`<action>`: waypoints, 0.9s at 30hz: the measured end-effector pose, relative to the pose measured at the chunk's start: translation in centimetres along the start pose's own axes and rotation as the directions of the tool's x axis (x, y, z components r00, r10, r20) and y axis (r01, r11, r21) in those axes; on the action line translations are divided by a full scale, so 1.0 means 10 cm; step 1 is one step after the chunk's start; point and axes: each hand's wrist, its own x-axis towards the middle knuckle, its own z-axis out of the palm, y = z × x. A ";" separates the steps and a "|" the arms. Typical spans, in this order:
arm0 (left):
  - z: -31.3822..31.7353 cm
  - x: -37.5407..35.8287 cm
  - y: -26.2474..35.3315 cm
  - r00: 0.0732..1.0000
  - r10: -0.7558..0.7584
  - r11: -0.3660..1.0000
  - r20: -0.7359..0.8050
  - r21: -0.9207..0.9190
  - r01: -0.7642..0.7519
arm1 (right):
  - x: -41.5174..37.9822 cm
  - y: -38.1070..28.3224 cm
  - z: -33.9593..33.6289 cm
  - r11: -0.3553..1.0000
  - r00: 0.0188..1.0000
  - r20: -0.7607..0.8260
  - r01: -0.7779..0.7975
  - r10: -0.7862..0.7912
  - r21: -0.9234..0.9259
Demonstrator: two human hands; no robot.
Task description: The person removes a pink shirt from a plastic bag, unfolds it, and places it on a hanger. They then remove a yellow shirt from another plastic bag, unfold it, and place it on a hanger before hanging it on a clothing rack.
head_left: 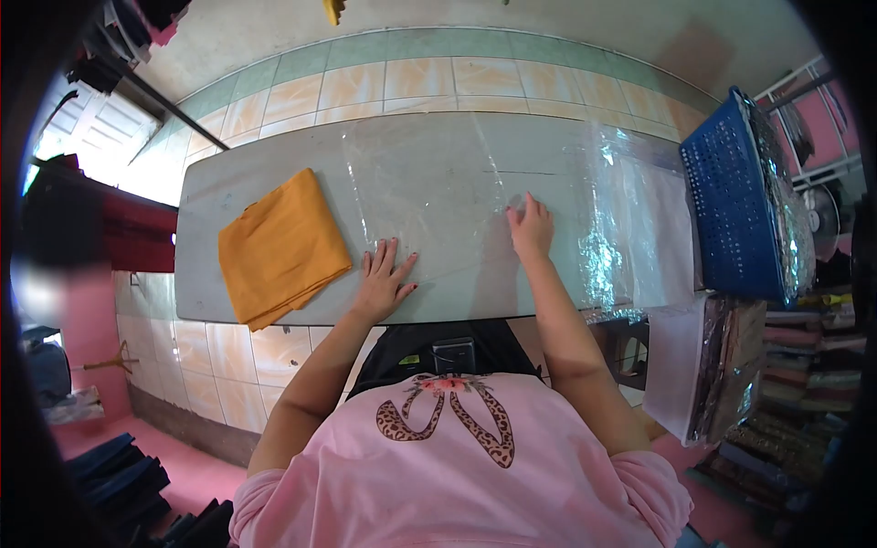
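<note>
A clear plastic bag [425,178] lies flat on the grey table [539,146] in front of me. My left hand [382,283] rests palm down near the bag's lower left edge, with its fingers spread. Just beyond the bag's right edge is my right hand [532,228], its thumb and fingers apart and slightly bent, holding nothing that I can see. To the left, a folded mustard-yellow cloth [285,251] lies at a slant, one corner reaching over the front edge of the table.
Shiny clear plastic sleeves [630,219] are spread at the table's right end. Beside them a blue perforated basket [735,201] stands tilted, holding plastic-wrapped items. Below it are more packaged pieces [699,365]. Dark clothes [114,484] lie at the lower left.
</note>
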 end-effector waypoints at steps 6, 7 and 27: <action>0.01 -0.03 0.18 0.999 -0.031 1.000 0.033 0.001 0.031 | 0.26 -0.10 0.16 0.998 0.995 0.097 -0.013 0.019 -0.059; 0.00 -0.02 0.23 0.996 -0.064 0.998 0.054 0.013 0.063 | 0.31 -0.08 0.14 0.993 0.988 0.145 -0.063 0.047 0.105; 0.19 0.02 0.57 0.951 -0.268 0.955 -0.157 0.089 0.284 | 0.58 3.59 -2.54 0.927 0.974 0.015 -0.221 0.227 0.304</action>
